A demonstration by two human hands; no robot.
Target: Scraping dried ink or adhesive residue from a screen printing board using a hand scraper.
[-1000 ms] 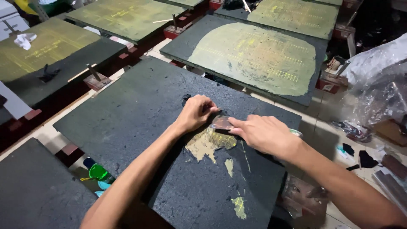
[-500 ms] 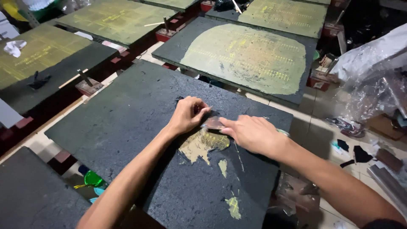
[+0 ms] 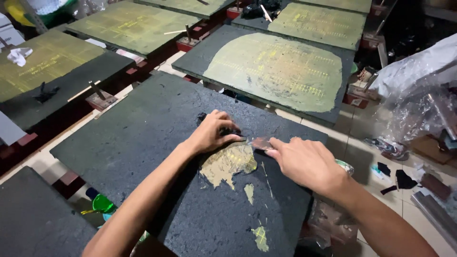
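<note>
Scraper blade, small flat metal piece (image 3: 261,142), lay low against the dark rough-coated square board (image 3: 143,138), right at the upper edge of a yellowish bare patch (image 3: 227,164) where the coating was off. Right hand (image 3: 304,162) came in from the lower right, fingers together and pressed on the blade's back end, index stretched along it. Left hand (image 3: 212,133) sat just beside it on the left, fingers curled and bunched on a black wad of peeled coating (image 3: 227,129) near the blade tip; could not tell whether it touched the blade. Smaller yellowish flecks (image 3: 259,236) ran down the board toward the near edge. Board sat on red blocks (image 3: 69,178) above pale floor tiles. Similar boards around it: one with a large olive-yellow rounded area (image 3: 281,71) just beyond, more to the upper left (image 3: 133,26). Crumpled clear plastic sheet (image 3: 419,95) lay off to the right, green bottle (image 3: 102,203) under the board's left corner.
</note>
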